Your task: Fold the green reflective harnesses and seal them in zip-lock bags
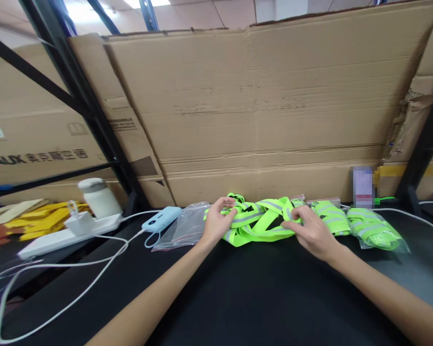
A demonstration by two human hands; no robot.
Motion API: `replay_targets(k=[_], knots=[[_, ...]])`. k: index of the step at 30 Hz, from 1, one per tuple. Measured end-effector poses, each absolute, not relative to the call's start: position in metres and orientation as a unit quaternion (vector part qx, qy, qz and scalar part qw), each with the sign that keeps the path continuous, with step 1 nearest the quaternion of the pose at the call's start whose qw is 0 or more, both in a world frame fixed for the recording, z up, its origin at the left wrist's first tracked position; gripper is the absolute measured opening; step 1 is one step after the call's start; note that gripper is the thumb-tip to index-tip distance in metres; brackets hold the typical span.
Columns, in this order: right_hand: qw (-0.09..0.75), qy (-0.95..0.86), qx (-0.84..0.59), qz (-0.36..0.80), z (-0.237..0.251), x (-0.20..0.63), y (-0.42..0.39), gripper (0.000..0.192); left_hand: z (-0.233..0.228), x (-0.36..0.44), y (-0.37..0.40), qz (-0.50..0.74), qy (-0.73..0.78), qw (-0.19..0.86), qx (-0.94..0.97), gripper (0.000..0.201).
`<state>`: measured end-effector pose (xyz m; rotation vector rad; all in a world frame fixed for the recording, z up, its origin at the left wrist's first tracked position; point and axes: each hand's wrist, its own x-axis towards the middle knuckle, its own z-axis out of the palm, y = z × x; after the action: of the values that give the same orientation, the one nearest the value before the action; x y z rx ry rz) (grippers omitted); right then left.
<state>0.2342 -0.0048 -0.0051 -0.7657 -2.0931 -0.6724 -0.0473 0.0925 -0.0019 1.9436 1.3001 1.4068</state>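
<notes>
A neon green reflective strap vest [257, 219] with grey stripes lies bunched on the black table [245, 298]. My left hand [218, 222] grips its left end, fingers curled over the straps. My right hand [308, 231] pinches the right end of the same bundle. Just left of the vest lies an empty clear plastic bag [185, 226]. To the right sit two more green vests packed in clear bags [361, 226].
A light blue power bank [161, 217] with a white cable, a white power strip [67, 235] with a charger, and a white cup [98, 197] are at the left. Big cardboard sheets [260, 105] wall off the back. Black shelf posts stand at both sides.
</notes>
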Motion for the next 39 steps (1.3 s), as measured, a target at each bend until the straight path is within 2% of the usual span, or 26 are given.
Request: replay_targets(k=[3, 5, 8, 12, 16, 20, 25, 30, 34, 39], knots=[[0.431, -0.79, -0.325, -0.293, 0.004, 0.257, 0.002, 0.05, -0.002, -0.043, 0.081, 0.438, 0.447, 0.21, 0.751, 0.015], [0.447, -0.768, -0.359, -0.286, 0.008, 0.27, 0.005, 0.051, 0.0, -0.036, 0.067, 0.389, 0.431, 0.132, 0.804, 0.016], [0.482, -0.749, -0.377, -0.255, 0.01, 0.281, 0.008, 0.047, 0.003, -0.024, 0.046, 0.368, 0.307, 0.02, 0.877, 0.042], [0.468, -0.758, -0.397, -0.22, 0.008, 0.285, 0.011, 0.044, 0.001, -0.013, 0.034, 0.244, 0.193, 0.011, 0.95, 0.063], [0.475, -0.743, -0.421, -0.21, 0.007, 0.29, 0.013, 0.033, 0.0, -0.017, 0.037, 0.158, 0.217, 0.032, 0.963, 0.076], [0.509, -0.711, -0.45, -0.183, 0.009, 0.295, 0.013, 0.014, 0.002, -0.021, 0.038, 0.132, 0.236, -0.012, 0.963, 0.088], [0.511, -0.715, -0.445, -0.173, 0.009, 0.292, 0.012, 0.009, -0.001, -0.019, 0.035, 0.085, 0.256, -0.051, 0.962, 0.093], [0.497, -0.717, -0.447, -0.197, 0.006, 0.284, 0.007, 0.012, 0.0, -0.021, 0.039, 0.099, 0.292, -0.077, 0.948, 0.085], [0.492, -0.739, -0.436, -0.148, 0.014, 0.279, 0.012, 0.011, 0.007, -0.025, 0.043, 0.125, 0.25, -0.115, 0.953, 0.063], [0.499, -0.725, -0.46, -0.118, 0.052, 0.272, 0.04, 0.017, 0.006, -0.026, 0.04, 0.192, 0.195, -0.097, 0.957, 0.032]])
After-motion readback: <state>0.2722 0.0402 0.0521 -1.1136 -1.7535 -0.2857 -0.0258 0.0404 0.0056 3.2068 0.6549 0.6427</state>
